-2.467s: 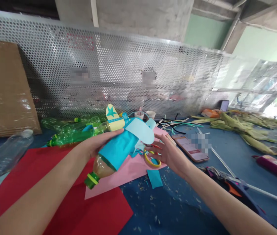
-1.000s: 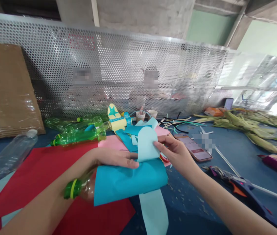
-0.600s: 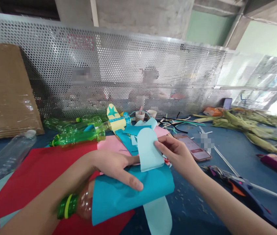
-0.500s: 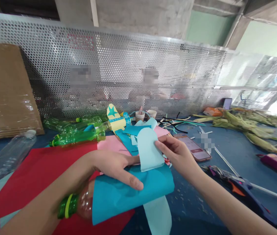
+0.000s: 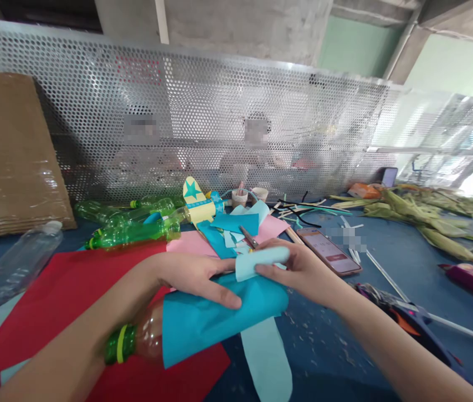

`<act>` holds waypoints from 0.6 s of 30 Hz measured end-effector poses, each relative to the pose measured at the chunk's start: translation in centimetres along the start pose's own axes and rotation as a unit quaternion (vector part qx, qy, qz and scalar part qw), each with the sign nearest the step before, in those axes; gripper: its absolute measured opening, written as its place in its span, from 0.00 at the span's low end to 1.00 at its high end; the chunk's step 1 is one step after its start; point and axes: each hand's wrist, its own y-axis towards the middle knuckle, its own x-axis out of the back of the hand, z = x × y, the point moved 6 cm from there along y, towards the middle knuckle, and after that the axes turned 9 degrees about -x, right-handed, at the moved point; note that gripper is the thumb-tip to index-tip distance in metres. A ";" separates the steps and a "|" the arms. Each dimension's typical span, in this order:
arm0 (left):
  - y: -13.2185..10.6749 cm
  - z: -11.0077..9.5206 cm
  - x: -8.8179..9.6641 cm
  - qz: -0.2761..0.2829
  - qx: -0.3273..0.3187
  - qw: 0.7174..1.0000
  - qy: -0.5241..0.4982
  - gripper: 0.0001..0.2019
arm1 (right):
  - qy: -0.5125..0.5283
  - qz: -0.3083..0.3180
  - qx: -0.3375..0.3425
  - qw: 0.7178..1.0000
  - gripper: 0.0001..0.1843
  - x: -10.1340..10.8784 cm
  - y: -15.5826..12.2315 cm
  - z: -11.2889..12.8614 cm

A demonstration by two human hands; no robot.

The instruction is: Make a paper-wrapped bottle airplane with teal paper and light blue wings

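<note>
A plastic bottle [image 5: 148, 336] with a green cap lies on its side, wrapped in a sheet of blue paper [image 5: 211, 335]. Over the wrap lies my left hand [image 5: 192, 276], its thumb pressing the near side and its fingers going behind, partly hidden. My right hand [image 5: 303, 272] pinches the upper end of a light blue paper piece [image 5: 257, 262], which curls down toward the bottle. Another light blue rounded piece [image 5: 268, 357] sticks out below the wrap onto the blue table. Scissors [image 5: 248, 237] lie just behind my right hand, mostly covered.
Red paper [image 5: 106, 279] spreads under the bottle. Green bottles [image 5: 136, 233], a clear bottle [image 5: 23, 259] and a yellow paper-covered bottle [image 5: 201, 211] lie behind. At right are a phone [image 5: 328, 251], a glue gun [image 5: 412, 324] and corn husks [image 5: 412, 209]. A perforated metal panel [image 5: 220, 100] stands behind.
My right hand has folded the upper light blue piece down toward the bottle, uncovering the scissors behind. The wrapped bottle has turned slightly under my left hand.
</note>
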 end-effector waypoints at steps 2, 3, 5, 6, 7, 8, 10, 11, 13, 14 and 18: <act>0.0 0.1 -0.1 0.005 0.002 1.000 0.001 0.39 | 0.014 -0.002 -0.051 0.999 0.13 -0.1 0.2 -0.7; 0.1 0.2 -0.1 0.009 0.004 1.000 0.002 0.40 | 0.020 -0.001 -0.070 0.997 0.15 -0.2 0.2 -0.9; 0.1 0.4 -0.2 0.016 0.008 1.000 0.004 0.42 | 0.030 -0.002 -0.097 0.995 0.18 -0.2 0.3 -1.2; 0.1 0.4 -0.2 0.020 0.009 1.000 0.006 0.43 | 0.035 -0.004 -0.109 0.993 0.18 -0.2 0.3 -1.4; 0.1 0.4 -0.3 0.025 0.010 1.000 0.010 0.44 | 0.041 -0.005 -0.119 0.992 0.19 -0.1 0.3 -1.4; 0.1 0.4 -0.3 0.029 0.011 0.999 0.015 0.45 | 0.048 -0.007 -0.127 0.991 0.19 -0.1 0.2 -1.4; 0.1 0.2 -0.2 0.034 0.012 0.999 0.029 0.45 | 0.061 -0.015 -0.132 0.989 0.20 0.1 0.2 -1.3; 0.1 0.1 -0.2 0.034 0.011 0.999 0.034 0.45 | 0.066 -0.020 -0.130 0.989 0.21 0.2 0.2 -1.2; 0.1 -0.1 -0.2 0.029 0.009 0.999 0.042 0.43 | 0.075 -0.032 -0.124 0.989 0.21 0.4 0.3 -1.0; 0.0 -0.2 -0.1 0.026 0.007 0.999 0.045 0.43 | 0.077 -0.038 -0.121 0.989 0.22 0.4 0.3 -1.0; -0.1 -0.3 0.0 0.001 0.010 0.998 0.069 0.42 | 0.102 -0.077 -0.117 0.985 0.22 0.8 0.3 -1.5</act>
